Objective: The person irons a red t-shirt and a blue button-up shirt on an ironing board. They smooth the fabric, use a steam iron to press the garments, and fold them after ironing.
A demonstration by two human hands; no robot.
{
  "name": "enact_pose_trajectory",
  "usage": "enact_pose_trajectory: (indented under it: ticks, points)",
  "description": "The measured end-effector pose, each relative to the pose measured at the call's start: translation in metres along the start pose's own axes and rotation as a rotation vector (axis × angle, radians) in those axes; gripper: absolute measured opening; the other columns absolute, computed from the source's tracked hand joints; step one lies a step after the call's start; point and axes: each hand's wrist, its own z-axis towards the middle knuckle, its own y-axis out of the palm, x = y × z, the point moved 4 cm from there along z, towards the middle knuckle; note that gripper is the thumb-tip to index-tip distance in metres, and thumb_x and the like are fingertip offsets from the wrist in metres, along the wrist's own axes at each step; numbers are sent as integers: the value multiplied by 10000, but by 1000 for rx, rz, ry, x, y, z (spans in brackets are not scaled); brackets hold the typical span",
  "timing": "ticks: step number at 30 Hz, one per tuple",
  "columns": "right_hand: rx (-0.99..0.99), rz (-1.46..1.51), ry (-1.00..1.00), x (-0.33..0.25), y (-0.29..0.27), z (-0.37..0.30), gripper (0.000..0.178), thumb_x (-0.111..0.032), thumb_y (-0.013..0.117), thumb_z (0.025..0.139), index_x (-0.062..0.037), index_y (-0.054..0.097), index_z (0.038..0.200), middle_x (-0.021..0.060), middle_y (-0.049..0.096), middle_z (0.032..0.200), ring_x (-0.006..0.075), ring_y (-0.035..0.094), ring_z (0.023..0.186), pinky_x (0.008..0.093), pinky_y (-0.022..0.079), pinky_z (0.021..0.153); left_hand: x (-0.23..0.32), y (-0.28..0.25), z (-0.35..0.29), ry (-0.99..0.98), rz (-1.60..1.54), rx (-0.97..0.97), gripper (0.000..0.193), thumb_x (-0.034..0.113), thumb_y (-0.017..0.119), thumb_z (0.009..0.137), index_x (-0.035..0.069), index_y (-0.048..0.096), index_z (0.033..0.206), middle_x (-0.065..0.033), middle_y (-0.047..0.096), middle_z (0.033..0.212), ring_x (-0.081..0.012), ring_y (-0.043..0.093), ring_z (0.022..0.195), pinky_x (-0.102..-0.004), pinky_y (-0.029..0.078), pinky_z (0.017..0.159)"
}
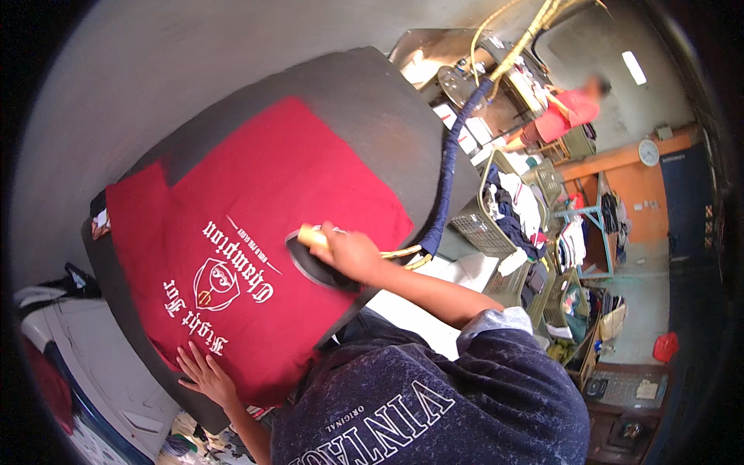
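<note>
A dark red T-shirt (256, 178) with a white printed crest and lettering lies spread over a dark grey ironing table (364, 101). My right hand (353, 254) is closed round the pale yellow handle of an iron (310, 266), whose dark plate rests on the shirt beside the print. A blue-wrapped hose (449, 163) with yellow cords curves down to the iron from above. My left hand (207, 376) lies flat with fingers spread near the shirt's lower left edge, holding nothing.
Green baskets (482, 226) heaped with clothes stand to the right, by a shelf (601, 232) of folded garments. Farther back, a person in a red shirt (570, 112) is at another table. A white machine-like unit (101, 364) stands at lower left, near a cloth pile (198, 442).
</note>
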Motion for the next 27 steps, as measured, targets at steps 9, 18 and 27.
enact_pose_trajectory:
  ticks: [9,18,27]
  points:
    - [157,-204,164,111,-42,-18,430,-486,562,898,-76,476,997,171,658,713,371,658,626,488,520,541,-1,9,-3,22,10,49,507,422,265,1029,247,323,1502,-19,225,1584,-243,193,1463,-642,42,1116]
    - [192,-260,358,229,-88,111,404,-461,588,888,-96,472,1018,190,675,938,376,661,814,493,514,688,-1,-21,-11,-29,-384,308,501,286,474,997,91,386,1450,-200,333,1483,-366,329,1362,-485,313,1079]
    - [179,-305,459,192,1,-20,535,-408,646,864,-9,508,1192,143,638,949,301,602,808,431,494,703,-32,21,-78,-755,-533,69,672,460,627,897,-58,495,1305,-267,607,1156,-355,602,1029,-386,462,903]
